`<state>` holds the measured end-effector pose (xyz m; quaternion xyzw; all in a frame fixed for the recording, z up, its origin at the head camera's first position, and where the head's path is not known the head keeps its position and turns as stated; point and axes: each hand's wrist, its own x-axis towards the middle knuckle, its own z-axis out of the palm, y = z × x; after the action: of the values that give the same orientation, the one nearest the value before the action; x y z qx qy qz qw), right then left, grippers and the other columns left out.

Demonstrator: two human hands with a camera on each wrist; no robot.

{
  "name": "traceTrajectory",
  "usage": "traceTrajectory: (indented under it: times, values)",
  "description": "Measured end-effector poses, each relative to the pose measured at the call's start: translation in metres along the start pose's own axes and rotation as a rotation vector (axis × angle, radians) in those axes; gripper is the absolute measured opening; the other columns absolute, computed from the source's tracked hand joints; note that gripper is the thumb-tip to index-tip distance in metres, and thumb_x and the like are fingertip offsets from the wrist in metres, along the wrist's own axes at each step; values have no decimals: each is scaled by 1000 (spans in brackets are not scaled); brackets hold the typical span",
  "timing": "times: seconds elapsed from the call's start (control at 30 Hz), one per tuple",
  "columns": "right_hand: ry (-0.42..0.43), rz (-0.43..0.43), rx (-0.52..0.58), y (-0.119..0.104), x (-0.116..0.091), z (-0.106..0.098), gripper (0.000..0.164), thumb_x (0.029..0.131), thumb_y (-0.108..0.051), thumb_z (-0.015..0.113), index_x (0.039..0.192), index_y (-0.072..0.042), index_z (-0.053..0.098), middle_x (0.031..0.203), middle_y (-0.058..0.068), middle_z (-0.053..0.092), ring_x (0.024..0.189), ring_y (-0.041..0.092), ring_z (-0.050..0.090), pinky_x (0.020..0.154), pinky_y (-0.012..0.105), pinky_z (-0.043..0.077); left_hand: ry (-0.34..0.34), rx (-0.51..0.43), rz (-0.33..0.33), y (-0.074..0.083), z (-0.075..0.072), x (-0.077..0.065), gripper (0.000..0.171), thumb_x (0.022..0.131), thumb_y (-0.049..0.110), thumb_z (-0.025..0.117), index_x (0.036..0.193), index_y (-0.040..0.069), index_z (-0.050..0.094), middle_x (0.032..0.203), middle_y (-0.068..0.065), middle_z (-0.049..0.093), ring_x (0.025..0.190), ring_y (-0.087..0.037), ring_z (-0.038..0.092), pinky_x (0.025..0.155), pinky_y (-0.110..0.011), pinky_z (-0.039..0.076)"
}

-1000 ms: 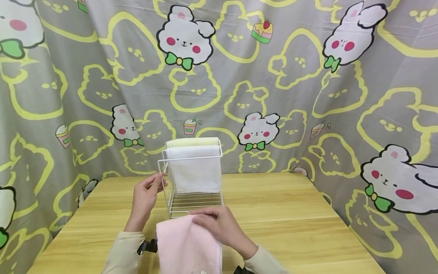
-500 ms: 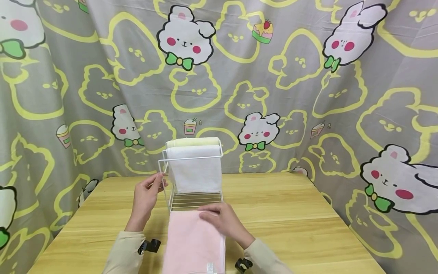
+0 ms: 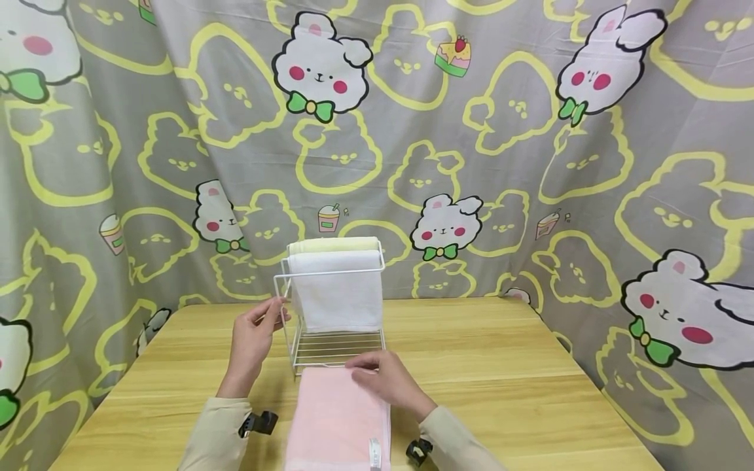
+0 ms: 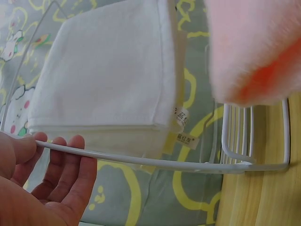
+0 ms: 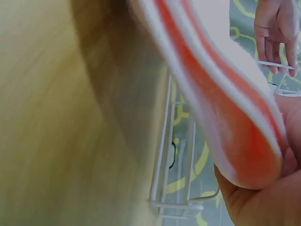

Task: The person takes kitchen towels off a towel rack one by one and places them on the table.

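Observation:
My left hand (image 3: 253, 337) grips the left side wire of a white wire rack (image 4: 188, 165); in the left wrist view its thumb and fingers close around that wire. My right hand (image 3: 391, 379) pinches the upper right edge of a folded pink towel (image 3: 338, 418), which hangs in front of the rack and has a small white tag low on its right. In the right wrist view the towel's layered fold is seen edge-on, near the thumb. A white towel (image 3: 338, 301) drapes over a rack bar, with a pale yellow towel (image 3: 336, 244) behind it.
The rack's slatted bottom shelf (image 3: 338, 347) stands on a wooden table (image 3: 501, 392). Behind the table hangs a grey curtain (image 3: 506, 216) with cartoon prints. Black wrist straps (image 3: 259, 423) sit over the sleeves.
The pink towel has shifted right and hangs straighter, its tag now on the lower right. My right hand has moved slightly right with it, while the left hand keeps its grip on the rack.

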<state>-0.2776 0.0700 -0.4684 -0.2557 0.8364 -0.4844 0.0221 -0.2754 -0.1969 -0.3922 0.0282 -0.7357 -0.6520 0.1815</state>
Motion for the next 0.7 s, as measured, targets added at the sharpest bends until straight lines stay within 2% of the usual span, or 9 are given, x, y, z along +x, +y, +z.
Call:
traceTrajectory:
  times: [0.2,0.4,0.53,0.7]
  values:
    - [17,13,4,6,2,4,15,94,-14,73,107,-17,80,109,0,77,97,13,71,82,22,58,-6,4,-4,0,0,0,46,105,36,59,132,0,67,89,11,70,93,-11,71,86,-20,60]
    - [75,-5,-25,9,6,9,9,93,-12,74,97,-17,80,100,-3,78,93,11,71,82,24,58,0,-5,-2,0,-1,0,44,105,34,60,131,0,67,90,9,71,92,-9,72,84,-17,59]
    - [109,-7,-59,9,8,10,11,93,-11,74,94,-20,80,97,-6,78,90,7,70,82,23,58,-3,-1,2,0,-1,-1,44,105,35,59,131,1,68,87,14,69,93,-10,72,85,-18,59]
    - [135,9,-55,9,8,9,13,92,-8,74,91,-20,80,95,-7,77,81,3,66,75,21,56,-2,-3,6,0,-1,0,42,105,34,60,129,2,69,90,9,71,94,-13,72,86,-21,60]
